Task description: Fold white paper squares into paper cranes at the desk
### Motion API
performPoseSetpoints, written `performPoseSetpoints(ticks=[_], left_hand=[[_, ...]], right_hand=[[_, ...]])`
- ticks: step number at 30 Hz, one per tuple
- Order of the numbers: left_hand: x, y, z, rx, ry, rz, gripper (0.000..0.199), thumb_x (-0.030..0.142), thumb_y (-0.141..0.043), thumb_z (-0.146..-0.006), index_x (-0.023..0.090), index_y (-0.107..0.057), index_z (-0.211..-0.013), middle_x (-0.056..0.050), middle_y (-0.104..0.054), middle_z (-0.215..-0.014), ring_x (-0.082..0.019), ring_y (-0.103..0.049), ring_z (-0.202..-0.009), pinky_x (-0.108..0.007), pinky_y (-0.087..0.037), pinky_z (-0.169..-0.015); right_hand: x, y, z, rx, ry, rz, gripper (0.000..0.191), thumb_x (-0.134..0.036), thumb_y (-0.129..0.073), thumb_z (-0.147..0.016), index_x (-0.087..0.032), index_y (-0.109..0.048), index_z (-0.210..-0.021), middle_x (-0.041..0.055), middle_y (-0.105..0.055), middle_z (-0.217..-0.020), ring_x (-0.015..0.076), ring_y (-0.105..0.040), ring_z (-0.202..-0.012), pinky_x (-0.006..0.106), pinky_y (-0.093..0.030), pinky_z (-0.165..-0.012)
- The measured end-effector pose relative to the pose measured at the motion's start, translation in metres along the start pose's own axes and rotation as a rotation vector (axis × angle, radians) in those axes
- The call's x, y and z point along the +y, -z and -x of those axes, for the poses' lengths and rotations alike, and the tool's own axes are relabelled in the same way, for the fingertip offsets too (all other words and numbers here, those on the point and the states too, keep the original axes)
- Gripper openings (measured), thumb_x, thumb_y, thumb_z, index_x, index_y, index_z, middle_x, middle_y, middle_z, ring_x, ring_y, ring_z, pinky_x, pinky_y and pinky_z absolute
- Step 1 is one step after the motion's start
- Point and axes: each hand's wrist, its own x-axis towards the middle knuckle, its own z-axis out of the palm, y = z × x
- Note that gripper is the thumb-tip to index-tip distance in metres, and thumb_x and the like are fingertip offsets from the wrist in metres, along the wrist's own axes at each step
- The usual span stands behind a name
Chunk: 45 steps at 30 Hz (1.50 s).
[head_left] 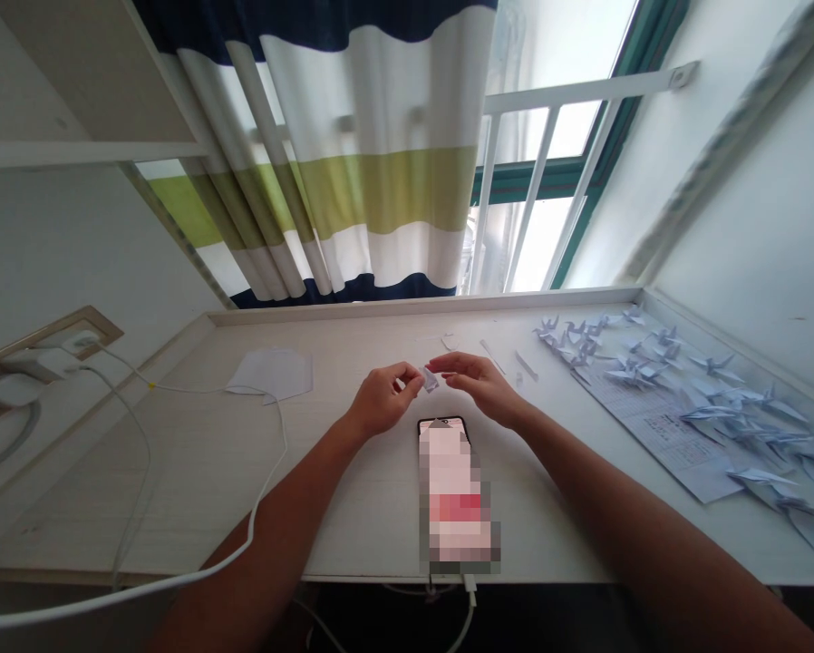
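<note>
Between my hands, above the pale table, is a small folded white paper. My left hand pinches its left side between thumb and fingertips. To the right of the paper, my right hand has its thumb and fingers apart, with the fingertips close to the paper's upper right edge. Whether they touch it is too small to tell. Just below the hands a phone lies on the table, its screen lit and mostly blurred out.
Many folded paper cranes sit at the right on a printed sheet. White paper sheets lie at the left. Paper scraps are behind my right hand. A white cable crosses my left forearm.
</note>
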Motion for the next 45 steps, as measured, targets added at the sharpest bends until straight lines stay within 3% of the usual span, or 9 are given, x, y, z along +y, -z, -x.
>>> performPoseSetpoints(ticks=[4, 9, 14, 23, 27, 31, 38, 41, 45], left_hand=[[0.012, 0.012, -0.009, -0.089, -0.021, -0.141, 0.023, 0.039, -0.056, -0.093, 0.022, -0.072, -0.094, -0.004, -0.076, -0.086, -0.019, -0.066, -0.074, -0.031, -0.048, -0.069], [0.039, 0.025, -0.030, -0.165, -0.121, -0.318, 0.022, 0.038, -0.055, -0.094, 0.025, -0.073, -0.092, -0.002, -0.076, -0.086, -0.020, -0.066, -0.074, -0.031, -0.045, -0.068], [0.066, 0.016, -0.063, -0.199, -0.206, -0.406, 0.023, 0.038, -0.055, -0.095, 0.025, -0.073, -0.092, -0.002, -0.076, -0.083, -0.021, -0.065, -0.071, -0.031, -0.043, -0.065], [0.095, -0.049, -0.129, -0.211, -0.382, -0.420, 0.026, 0.037, -0.053, -0.095, 0.025, -0.076, -0.092, -0.006, -0.075, -0.082, -0.025, -0.067, -0.076, -0.033, -0.045, -0.068], [0.089, -0.082, -0.167, -0.219, -0.394, -0.413, 0.025, 0.033, -0.054, -0.094, 0.023, -0.076, -0.089, -0.009, -0.074, -0.084, -0.027, -0.067, -0.077, -0.036, -0.047, -0.072], [0.078, -0.115, -0.206, -0.298, -0.314, -0.484, 0.027, 0.031, -0.050, -0.095, 0.023, -0.076, -0.095, -0.010, -0.076, -0.094, -0.029, -0.069, -0.088, -0.036, -0.048, -0.076], [0.056, -0.163, -0.247, -0.387, -0.300, -0.467, 0.024, 0.035, -0.056, -0.092, 0.023, -0.075, -0.099, -0.010, -0.076, -0.095, -0.031, -0.069, -0.090, -0.039, -0.050, -0.077], [0.047, -0.158, -0.248, -0.378, -0.275, -0.447, 0.031, 0.040, -0.060, -0.091, 0.024, -0.071, -0.115, -0.009, -0.076, -0.100, -0.030, -0.069, -0.096, -0.037, -0.050, -0.082], [0.029, -0.109, -0.229, -0.297, -0.185, -0.468, 0.032, 0.038, -0.054, -0.095, 0.023, -0.067, -0.120, -0.006, -0.076, -0.096, -0.025, -0.070, -0.092, -0.034, -0.050, -0.083]], right_hand=[[-0.009, 0.008, -0.003, 0.051, 0.066, 0.180, 0.025, -0.037, -0.067, -0.088, -0.021, -0.077, -0.104, 0.0085, -0.076, -0.110, 0.0239, -0.069, -0.105, 0.045, -0.051, -0.098], [-0.040, 0.027, -0.013, -0.096, 0.140, 0.405, 0.024, -0.041, -0.068, -0.088, -0.022, -0.078, -0.099, 0.0066, -0.078, -0.102, 0.0231, -0.071, -0.096, 0.044, -0.053, -0.093], [-0.072, 0.062, -0.011, -0.053, 0.149, 0.608, 0.022, -0.042, -0.071, -0.085, -0.022, -0.079, -0.091, 0.0063, -0.078, -0.091, 0.0227, -0.071, -0.085, 0.040, -0.056, -0.079], [-0.071, 0.147, 0.000, 0.013, 0.169, 0.868, 0.013, -0.029, -0.066, -0.087, -0.026, -0.079, -0.083, 0.0025, -0.078, -0.086, 0.0198, -0.069, -0.076, 0.038, -0.053, -0.074], [-0.056, 0.185, -0.018, 0.002, 0.062, 0.908, 0.012, -0.027, -0.067, -0.085, -0.024, -0.079, -0.084, 0.0029, -0.078, -0.087, 0.0204, -0.071, -0.078, 0.035, -0.054, -0.072], [-0.034, 0.216, -0.039, -0.010, -0.027, 1.059, 0.013, -0.016, -0.068, -0.082, -0.022, -0.079, -0.085, 0.0051, -0.079, -0.089, 0.0215, -0.071, -0.079, 0.033, -0.053, -0.073], [0.002, 0.253, -0.059, -0.036, -0.126, 1.235, 0.010, -0.016, -0.068, -0.083, -0.020, -0.077, -0.084, 0.0079, -0.077, -0.093, 0.0232, -0.070, -0.087, 0.031, -0.051, -0.078], [0.004, 0.260, -0.061, -0.063, -0.182, 1.317, 0.009, -0.019, -0.068, -0.084, -0.020, -0.077, -0.086, 0.0104, -0.076, -0.097, 0.0258, -0.070, -0.093, 0.033, -0.051, -0.083], [-0.010, 0.254, -0.066, -0.092, -0.176, 1.423, 0.024, -0.012, -0.068, -0.079, -0.016, -0.076, -0.101, 0.0171, -0.073, -0.109, 0.0337, -0.066, -0.110, 0.041, -0.049, -0.093]])
